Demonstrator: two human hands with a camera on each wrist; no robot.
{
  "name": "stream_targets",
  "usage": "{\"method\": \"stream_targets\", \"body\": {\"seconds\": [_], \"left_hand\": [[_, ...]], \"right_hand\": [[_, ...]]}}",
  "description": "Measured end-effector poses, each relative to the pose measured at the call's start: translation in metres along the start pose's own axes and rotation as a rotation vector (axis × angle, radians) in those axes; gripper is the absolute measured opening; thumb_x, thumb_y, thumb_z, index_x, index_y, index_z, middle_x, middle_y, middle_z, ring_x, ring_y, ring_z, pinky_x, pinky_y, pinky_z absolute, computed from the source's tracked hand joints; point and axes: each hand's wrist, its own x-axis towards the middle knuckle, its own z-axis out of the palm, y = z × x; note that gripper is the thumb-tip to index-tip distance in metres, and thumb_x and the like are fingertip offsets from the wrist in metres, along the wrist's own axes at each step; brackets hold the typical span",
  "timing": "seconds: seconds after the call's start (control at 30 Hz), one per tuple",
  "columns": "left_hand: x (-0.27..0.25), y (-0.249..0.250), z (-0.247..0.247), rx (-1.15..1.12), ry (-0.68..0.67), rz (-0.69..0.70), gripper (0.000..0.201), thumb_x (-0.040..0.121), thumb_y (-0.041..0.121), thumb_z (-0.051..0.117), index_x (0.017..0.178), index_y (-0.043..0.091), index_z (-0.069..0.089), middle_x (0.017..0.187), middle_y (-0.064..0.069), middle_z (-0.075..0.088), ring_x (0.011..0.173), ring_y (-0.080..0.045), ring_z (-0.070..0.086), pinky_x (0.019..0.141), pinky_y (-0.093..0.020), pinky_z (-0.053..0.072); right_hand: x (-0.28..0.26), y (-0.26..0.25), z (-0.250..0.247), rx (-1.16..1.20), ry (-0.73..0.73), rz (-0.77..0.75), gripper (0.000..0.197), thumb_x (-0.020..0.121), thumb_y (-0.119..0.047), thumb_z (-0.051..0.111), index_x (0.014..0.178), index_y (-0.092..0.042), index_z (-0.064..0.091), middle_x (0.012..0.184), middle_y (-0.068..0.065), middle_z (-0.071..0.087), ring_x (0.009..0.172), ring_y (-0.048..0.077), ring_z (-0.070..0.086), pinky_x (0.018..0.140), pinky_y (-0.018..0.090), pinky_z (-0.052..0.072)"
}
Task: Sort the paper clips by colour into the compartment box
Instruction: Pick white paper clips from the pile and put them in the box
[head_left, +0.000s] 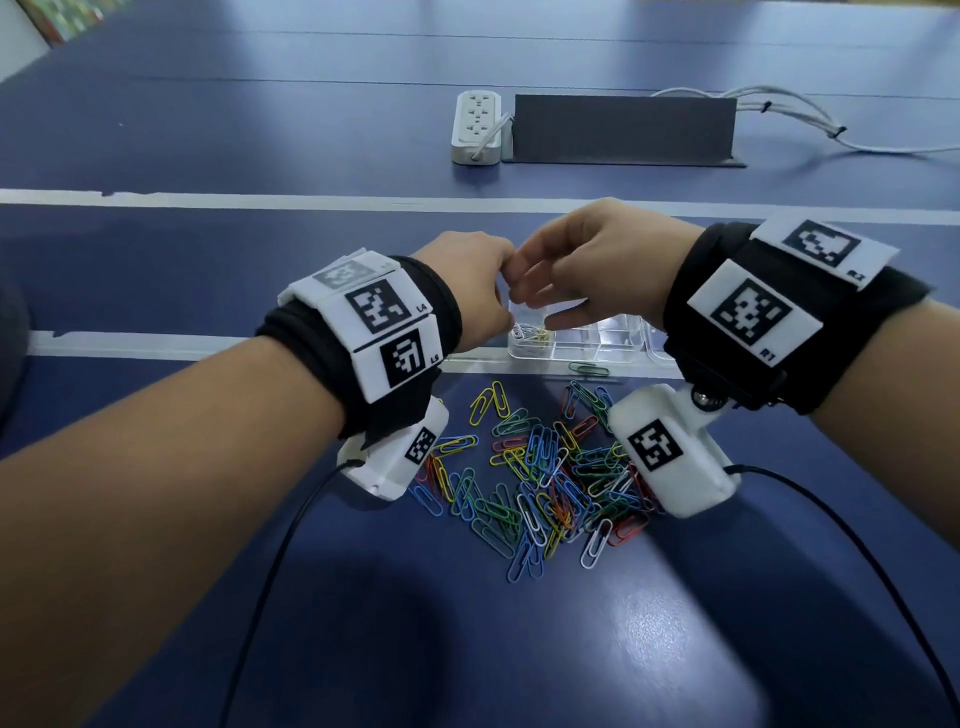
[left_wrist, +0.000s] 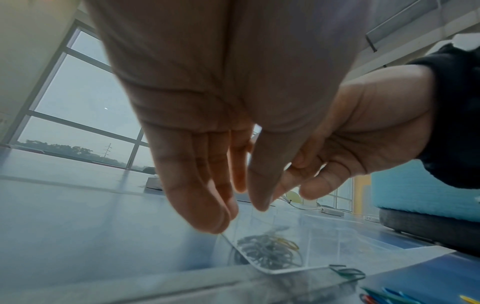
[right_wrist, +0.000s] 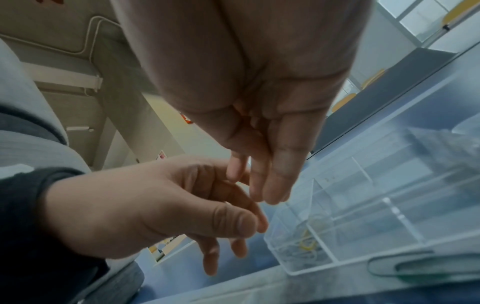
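Both hands (head_left: 524, 280) crowd box (head_left: 597, 353) (left compartment).

A dark blue bench (head_left: 208, 145) with white lines carries a loose heap of coloured paper clips (head_left: 545, 478), a lone green clip (head_left: 588, 369), a clear compartment box (head_left: 582, 338), a white power strip (head_left: 477, 126), a dark upright board (head_left: 623, 127) and white cables (head_left: 810, 117).

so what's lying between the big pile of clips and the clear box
One green paper clip lies alone on the white line, between the pile of clips and the compartment box; the head view shows it best.
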Motion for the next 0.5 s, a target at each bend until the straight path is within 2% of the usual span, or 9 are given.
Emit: {"method": "stream_targets", "body": {"seconds": [0.1,0.13,0.2,0.23,0.3,0.37,0.5], "left_hand": [[-0.003,-0.001,0.001,0.004,-0.004,-0.015,0.027,0.083,0.019,0.061,0.11,0.018,0.06,0.105,-0.001,0.067,0.062,-0.013,0.049,0.076,-0.027,0.045],[-0.003,-0.001,0.0,0.018,-0.004,-0.015,0.026,0.082,0.021,0.062,0.109,0.019,0.062,0.102,0.0,0.065,0.069,-0.015,0.052,0.078,-0.027,0.045],[-0.005,-0.001,0.0,0.047,-0.015,-0.012,0.022,0.081,0.025,0.065,0.102,0.022,0.066,0.09,0.004,0.061,0.082,-0.016,0.054,0.079,-0.026,0.044],[-0.007,-0.001,-0.001,0.059,-0.025,-0.011,0.018,0.08,0.027,0.066,0.098,0.023,0.067,0.081,0.007,0.058,0.083,-0.016,0.054,0.077,-0.025,0.043],[-0.01,0.001,-0.001,0.084,-0.045,-0.004,0.014,0.08,0.03,0.066,0.092,0.023,0.069,0.07,0.011,0.052,0.08,-0.015,0.053,0.073,-0.024,0.04],[-0.012,0.001,0.001,0.101,-0.056,0.006,0.015,0.08,0.031,0.066,0.091,0.022,0.069,0.072,0.009,0.054,0.079,-0.014,0.053,0.072,-0.025,0.04],[-0.015,0.0,0.005,0.129,-0.068,0.027,0.018,0.08,0.031,0.066,0.094,0.021,0.069,0.084,0.005,0.061,0.081,-0.015,0.054,0.074,-0.026,0.043]], "right_hand": [[-0.001,-0.001,0.0,-0.168,0.043,-0.017,0.033,0.084,0.004,0.047,0.073,-0.023,0.063,0.089,0.009,0.069,0.08,0.022,0.066,0.072,0.036,0.059],[-0.001,-0.001,0.0,-0.302,0.076,-0.041,0.034,0.082,0.002,0.047,0.071,-0.025,0.064,0.087,0.008,0.07,0.074,0.022,0.068,0.071,0.035,0.059],[0.0,-0.004,0.003,-0.638,0.125,-0.079,0.033,0.081,-0.004,0.046,0.077,-0.027,0.069,0.079,0.001,0.069,0.063,0.015,0.06,0.073,0.027,0.052],[0.001,-0.004,0.005,-0.776,0.13,-0.085,0.03,0.082,-0.007,0.048,0.086,-0.025,0.071,0.08,0.0,0.068,0.064,0.015,0.057,0.075,0.026,0.049],[0.003,-0.006,0.009,-0.933,0.113,-0.06,0.027,0.083,-0.013,0.051,0.101,-0.018,0.071,0.095,0.006,0.069,0.083,0.026,0.062,0.084,0.032,0.052],[0.005,-0.007,0.012,-1.006,0.094,-0.055,0.027,0.083,-0.017,0.053,0.104,-0.018,0.07,0.102,0.009,0.067,0.092,0.032,0.063,0.084,0.038,0.054],[0.006,-0.006,0.016,-1.048,0.051,-0.059,0.025,0.083,-0.018,0.051,0.1,-0.018,0.07,0.098,0.009,0.066,0.088,0.033,0.063,0.075,0.032,0.05]]}}
